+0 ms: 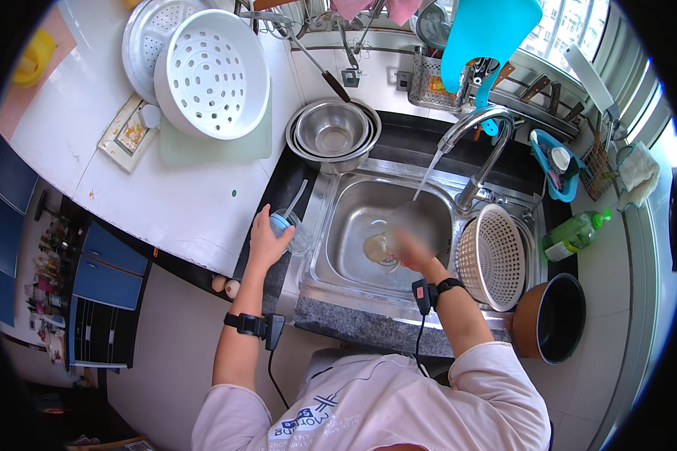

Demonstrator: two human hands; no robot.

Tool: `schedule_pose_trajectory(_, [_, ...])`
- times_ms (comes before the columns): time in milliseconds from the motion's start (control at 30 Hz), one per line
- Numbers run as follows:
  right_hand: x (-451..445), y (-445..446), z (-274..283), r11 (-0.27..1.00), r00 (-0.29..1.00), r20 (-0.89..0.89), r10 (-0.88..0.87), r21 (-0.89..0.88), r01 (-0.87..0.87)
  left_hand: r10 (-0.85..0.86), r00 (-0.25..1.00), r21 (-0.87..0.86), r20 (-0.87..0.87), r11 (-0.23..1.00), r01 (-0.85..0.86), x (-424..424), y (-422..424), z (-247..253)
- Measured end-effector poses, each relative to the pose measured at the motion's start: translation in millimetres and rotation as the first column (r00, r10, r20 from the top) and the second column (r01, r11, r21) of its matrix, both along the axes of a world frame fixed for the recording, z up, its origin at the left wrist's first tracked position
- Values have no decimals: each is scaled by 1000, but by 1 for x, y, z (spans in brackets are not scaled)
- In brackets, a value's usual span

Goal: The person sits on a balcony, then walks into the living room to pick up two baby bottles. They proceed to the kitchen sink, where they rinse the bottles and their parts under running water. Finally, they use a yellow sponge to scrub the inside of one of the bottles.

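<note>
My left hand (268,239) grips a clear cup (299,239) by its light-blue lid (280,222), at the left edge of the sink. A translucent straw (297,198) rises out of the lid. My right hand (413,248) is over the stainless steel sink basin (352,211), partly lost in a blurred patch. Whether it holds anything cannot be made out. Water runs from the curved chrome faucet (474,121) towards that patch. A yellowish-beige thing (377,248) lies near the drain, left of my right hand; its kind is unclear.
Nested steel bowls (338,131) stand behind the sink. A white perforated steamer basket (211,73) sits on the left counter. Along the right are a beige colander (492,259), a dark-lined pot (558,318), a green soap bottle (575,234) and a blue caddy (567,183).
</note>
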State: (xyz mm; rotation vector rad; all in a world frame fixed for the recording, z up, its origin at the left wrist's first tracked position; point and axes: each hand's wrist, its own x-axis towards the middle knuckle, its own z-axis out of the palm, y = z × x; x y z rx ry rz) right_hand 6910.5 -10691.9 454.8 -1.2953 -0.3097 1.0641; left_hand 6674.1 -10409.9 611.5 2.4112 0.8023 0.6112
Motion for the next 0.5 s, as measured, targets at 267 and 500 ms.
schedule_pose_trajectory(267, [-14, 8, 37, 954, 981, -160, -114, 259, 153, -104, 978, 298, 181, 953, 46, 19, -40, 54])
schedule_pose_trajectory(500, [-25, 13, 105, 962, 966, 127, -226, -129, 242, -505, 857, -81, 109, 854, 513, 58, -101, 39])
